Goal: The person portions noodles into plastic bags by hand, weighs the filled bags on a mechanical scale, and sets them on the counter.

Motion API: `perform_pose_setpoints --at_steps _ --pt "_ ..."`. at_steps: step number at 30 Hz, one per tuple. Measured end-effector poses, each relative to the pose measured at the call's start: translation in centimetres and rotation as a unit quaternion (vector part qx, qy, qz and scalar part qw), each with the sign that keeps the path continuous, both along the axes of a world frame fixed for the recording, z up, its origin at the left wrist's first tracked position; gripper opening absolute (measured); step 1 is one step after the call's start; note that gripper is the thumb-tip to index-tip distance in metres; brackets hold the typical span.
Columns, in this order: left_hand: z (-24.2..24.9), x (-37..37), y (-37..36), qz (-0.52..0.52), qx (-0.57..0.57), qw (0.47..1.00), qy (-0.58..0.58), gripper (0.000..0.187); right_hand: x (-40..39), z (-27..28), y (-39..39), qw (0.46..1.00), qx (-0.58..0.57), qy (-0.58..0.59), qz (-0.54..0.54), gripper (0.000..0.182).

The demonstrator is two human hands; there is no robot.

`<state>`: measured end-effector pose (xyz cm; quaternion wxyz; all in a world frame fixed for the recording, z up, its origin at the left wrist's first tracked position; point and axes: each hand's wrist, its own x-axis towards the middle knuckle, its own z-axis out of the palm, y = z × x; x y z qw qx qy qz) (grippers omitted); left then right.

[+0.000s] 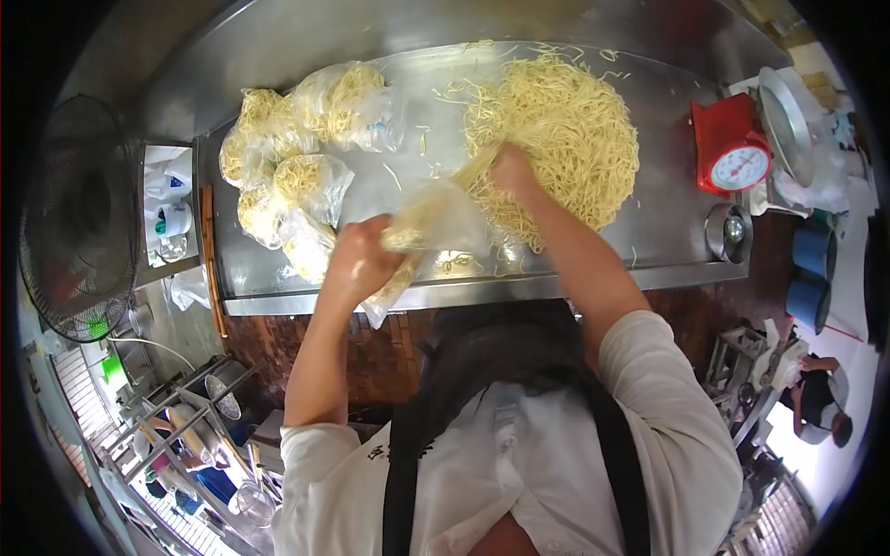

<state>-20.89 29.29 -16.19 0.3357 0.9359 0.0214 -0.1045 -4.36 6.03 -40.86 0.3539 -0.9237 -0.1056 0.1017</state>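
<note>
My left hand [357, 259] grips a clear plastic bag [454, 218] by its side, near the front edge of the metal table. Some noodles show inside the bag, and its mouth faces the heap. At the near side of a big heap of yellow noodles [575, 139], my right hand [513, 171] is closed on a bunch of them. Strands stretch from this hand toward the bag; its fingertips are partly hidden among the noodles. Several filled bags of noodles [301, 181] lie together left of my left hand.
A red dial scale [728, 144] stands at the table's right, with a metal bowl [730, 232] nearer me. Loose strands dot the metal table [408, 93]. Wooden sticks [211, 259] lie along the left edge, beside a fan [79, 213]. Another person [820, 398] is far right.
</note>
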Motion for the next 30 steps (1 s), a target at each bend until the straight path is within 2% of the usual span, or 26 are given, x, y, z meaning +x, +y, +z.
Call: perform_pose_setpoints --at_steps 1,2,3,4,6,7,8,9,10,11,13,15,17,19,20,22,23,24,25,26,28,30 --pt "2.4 -0.8 0.1 0.008 0.023 0.997 -0.079 0.036 1.8 -1.4 -1.7 1.000 0.006 -0.017 -0.020 0.022" --pt "2.4 -1.3 1.3 0.017 -0.032 0.996 -0.080 0.036 3.6 -2.1 -3.0 0.999 0.012 -0.034 -0.038 0.022" --pt "2.3 -2.0 2.4 0.031 -0.088 0.993 -0.077 0.036 4.8 -1.4 -3.8 1.000 -0.002 -0.026 -0.005 0.023" --pt "2.7 -2.2 2.9 0.016 -0.056 0.992 -0.112 0.038 5.7 0.3 -4.4 0.999 -0.017 -0.019 0.028 0.024" --pt "1.4 -1.7 3.4 -0.039 -0.019 0.981 -0.188 0.039 7.2 4.6 -4.6 1.000 0.003 -0.019 0.006 0.023" --pt "0.1 -1.4 3.6 -0.065 -0.002 0.972 -0.225 0.040 7.6 6.7 -4.7 1.000 0.013 -0.017 -0.004 0.023" --pt "-2.6 -1.2 4.8 -0.080 0.035 0.975 -0.202 0.044 8.1 8.9 -5.0 0.998 -0.039 0.010 0.039 0.024" --pt "-4.5 -1.1 5.1 -0.065 0.090 0.971 -0.212 0.053 8.4 11.0 -5.3 0.992 -0.091 0.038 0.083 0.026" --pt "-5.9 -1.2 4.6 -0.001 0.122 0.971 -0.206 0.057 8.3 12.5 -5.5 0.980 -0.142 0.066 0.123 0.027" --pt "-7.3 -1.4 3.7 0.061 0.152 0.966 -0.198 0.062 7.1 13.5 -5.4 0.968 -0.215 0.051 0.116 0.029" --pt "-11.4 -3.2 2.5 0.168 0.061 0.975 -0.133 0.070 4.4 15.9 -3.7 0.928 -0.358 0.009 0.102 0.033" --pt "-13.2 -4.1 -1.8 0.213 -0.022 0.968 -0.131 0.071 1.2 16.8 -0.3 0.917 -0.361 -0.062 0.156 0.034" --pt "-13.9 -3.3 -5.0 0.209 0.024 0.968 -0.136 0.064 -2.4 11.4 3.2 0.922 -0.229 -0.204 0.237 0.029" --pt "-17.2 -1.7 -5.7 0.215 0.066 0.965 -0.138 0.058 -4.0 3.2 5.4 0.888 -0.231 -0.309 0.251 0.026" --pt "-19.2 -1.2 -5.1 0.243 0.088 0.949 -0.179 0.039 -3.1 2.9 6.2 0.901 -0.206 -0.268 0.273 0.026" --pt "-18.7 0.1 -3.7 0.267 -0.006 0.958 -0.106 0.025 -2.1 3.2 7.6 0.920 -0.154 -0.174 0.317 0.026" --pt "-18.3 0.1 -3.3 0.279 -0.055 0.957 -0.066 0.019 -1.2 3.9 8.0 0.915 -0.165 -0.052 0.363 0.030" --pt "-15.7 0.2 -3.8 0.270 -0.102 0.948 -0.138 0.011 -0.1 7.2 8.4 0.896 -0.174 0.073 0.402 0.036" --pt "-13.9 0.2 -4.3 0.236 -0.110 0.952 -0.163 0.010 0.6 9.2 8.7 0.861 -0.180 0.192 0.434 0.043" --pt "-12.4 0.1 -4.8 0.203 -0.119 0.953 -0.190 0.010 0.6 9.5 9.1 0.880 -0.082 0.149 0.442 0.045" --pt "-9.4 -0.4 -6.1 0.124 -0.133 0.958 -0.221 0.011 0.0 9.8 9.5 0.885 0.115 0.061 0.448 0.048" --pt "-9.2 -0.4 -6.2 0.165 -0.197 0.948 -0.186 0.014 -2.7 5.0 10.9 0.905 0.238 0.194 0.293 0.034"
